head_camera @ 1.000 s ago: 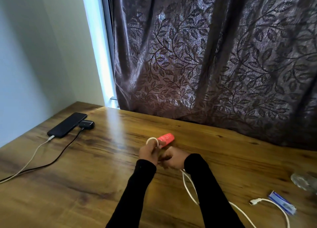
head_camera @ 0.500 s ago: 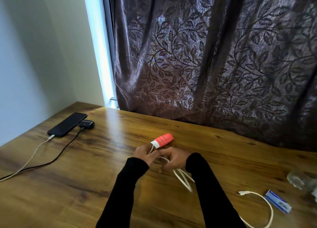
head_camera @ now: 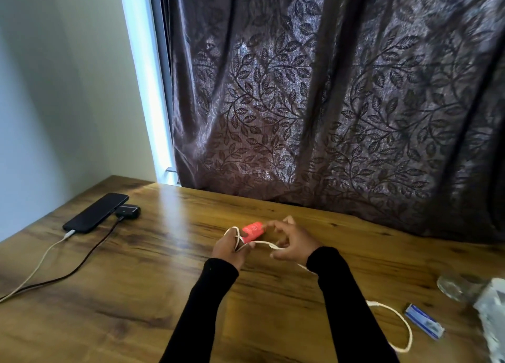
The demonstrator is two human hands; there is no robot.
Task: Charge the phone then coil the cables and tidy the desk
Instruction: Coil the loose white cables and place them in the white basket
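Above a wooden surface (head_camera: 153, 289), a person in black sleeves works a white cable (head_camera: 262, 244) between two hands. The left hand (head_camera: 228, 249) has its fingers curled, with a loop of the cable wound around them and rising just above the knuckles. The right hand (head_camera: 293, 244) pinches the same cable between thumb and lower fingers at a point close to the left hand, while its upper fingers spread loosely outward. A small red device (head_camera: 252, 232) lies between the two hands, touching or nearly touching the left fingertips; whether either hand actually holds it cannot be told.

From the right hand the white cable passes under the right sleeve and comes out as a wide slack curve on the surface at lower right, ending near the bottom edge of the view.

At the far left corner of the surface a black phone (head_camera: 96, 212) lies flat, screen dark, with a white charging lead (head_camera: 41, 264) plugged into its near end and trailing off the left edge. Just beside the phone sits a small black box (head_camera: 128, 211), from which a dark cord (head_camera: 82, 261) runs alongside the white lead.

At the right edge are a small blue-and-white packet (head_camera: 425, 321), a clear glass (head_camera: 455, 286) and a crumpled pale wrapper (head_camera: 492, 310). A dark leaf-patterned curtain (head_camera: 328, 95) hangs behind the surface.
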